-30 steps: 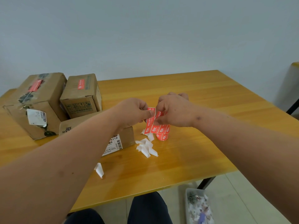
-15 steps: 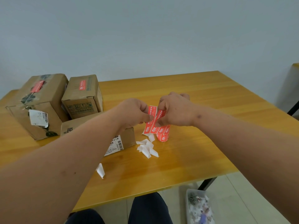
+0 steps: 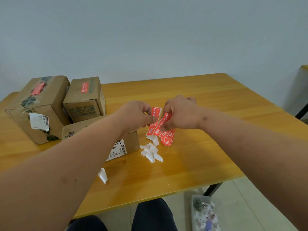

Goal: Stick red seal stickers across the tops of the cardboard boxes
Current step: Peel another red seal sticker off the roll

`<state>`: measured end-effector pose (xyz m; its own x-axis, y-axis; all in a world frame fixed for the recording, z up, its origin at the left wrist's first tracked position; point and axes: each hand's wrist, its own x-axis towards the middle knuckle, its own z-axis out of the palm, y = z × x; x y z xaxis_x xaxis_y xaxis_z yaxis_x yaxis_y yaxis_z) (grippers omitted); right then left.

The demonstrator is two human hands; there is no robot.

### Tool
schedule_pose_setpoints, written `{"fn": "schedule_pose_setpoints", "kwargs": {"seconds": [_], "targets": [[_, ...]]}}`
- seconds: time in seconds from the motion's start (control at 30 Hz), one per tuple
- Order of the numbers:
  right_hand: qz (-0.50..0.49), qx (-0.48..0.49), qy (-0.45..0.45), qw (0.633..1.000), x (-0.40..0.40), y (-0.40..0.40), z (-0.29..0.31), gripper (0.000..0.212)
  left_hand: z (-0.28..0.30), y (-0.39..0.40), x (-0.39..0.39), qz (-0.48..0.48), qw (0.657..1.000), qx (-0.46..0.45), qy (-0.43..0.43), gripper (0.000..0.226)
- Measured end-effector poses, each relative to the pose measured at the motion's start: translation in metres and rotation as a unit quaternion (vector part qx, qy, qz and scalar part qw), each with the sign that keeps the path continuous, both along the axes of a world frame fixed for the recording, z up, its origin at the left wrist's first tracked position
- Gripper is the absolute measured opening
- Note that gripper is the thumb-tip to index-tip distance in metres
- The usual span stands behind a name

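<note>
Reaching forward over the desk (image 3: 208,97), both forearms extended; left hand (image 3: 136,116) pinching the sticker strip (image 3: 154,125), right hand (image 3: 180,114) pinching 1 red seal sticker (image 3: 165,120), just right of the nearest cardboard box (image 3: 131,140).

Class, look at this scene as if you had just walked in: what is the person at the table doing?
A person seated at a wooden table is peeling a red seal sticker with the right hand off a sticker strip pinched in the left hand. The rest of the roll stands below. Two cardboard boxes at the back, the large box and the smaller box, already carry red seals on top. The near box is mostly hidden by the left arm. White backing scraps litter the table.
</note>
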<state>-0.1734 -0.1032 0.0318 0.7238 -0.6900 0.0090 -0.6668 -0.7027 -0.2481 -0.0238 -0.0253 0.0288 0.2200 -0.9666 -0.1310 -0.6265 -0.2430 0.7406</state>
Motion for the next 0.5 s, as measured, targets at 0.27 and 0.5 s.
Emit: {"fn": "schedule_pose_setpoints", "kwargs": {"seconds": [0.27, 0.5], "targets": [[0.025, -0.043, 0.02, 0.999, 0.0017, 0.0012, -0.0003, 0.018, 0.0035, 0.0012, -0.0009, -0.012, 0.999, 0.026, -0.019, 0.016], [0.027, -0.041, 0.018, 0.999, -0.0007, -0.0021, -0.0015, 0.025, 0.0004, 0.0012, 0.0003, 0.009, 1.0, 0.027, 0.004, 0.011]]}}
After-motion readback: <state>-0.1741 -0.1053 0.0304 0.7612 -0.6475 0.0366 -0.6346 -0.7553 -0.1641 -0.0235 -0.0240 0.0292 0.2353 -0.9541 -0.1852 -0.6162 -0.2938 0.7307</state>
